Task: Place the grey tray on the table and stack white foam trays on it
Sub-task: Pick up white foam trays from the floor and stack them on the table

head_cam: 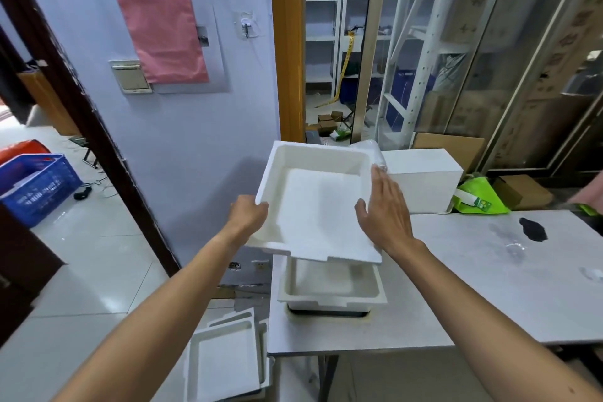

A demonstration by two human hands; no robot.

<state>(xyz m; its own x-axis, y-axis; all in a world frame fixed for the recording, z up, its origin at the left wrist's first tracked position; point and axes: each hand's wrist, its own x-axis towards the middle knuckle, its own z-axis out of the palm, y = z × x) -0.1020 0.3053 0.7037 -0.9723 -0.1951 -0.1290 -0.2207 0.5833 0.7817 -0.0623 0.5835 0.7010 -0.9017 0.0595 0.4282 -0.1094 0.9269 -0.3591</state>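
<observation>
— While the white foam tray (313,206) hangs in the air, how much room is there round the grey tray (328,313)?

— The grey tray sits at the left edge of the worktop (489,287), close to the near corner. To its right the surface runs open as far as a dark stain (533,228). Beyond it stand a white box (424,183) and a green bag (479,196). To its left, past the edge, loose foam trays (228,359) lie on the floor (98,271).

— And the hands?

— Both arms reach forward. The left hand (249,212) grips the lifted tray's left rim, fingers curled under and thumb on top. The right hand (385,215) clasps the right wall, fingers laid nearly straight along the outside, thumb over the rim on the inside.

— How does the tray look?

— Square, deep-walled and plain white, open side up, tilted with its far edge higher. It is held directly above the grey tray, apart from it. Only the grey tray's dark rim shows, because a second foam tray (329,287) sits on it, upright.
</observation>
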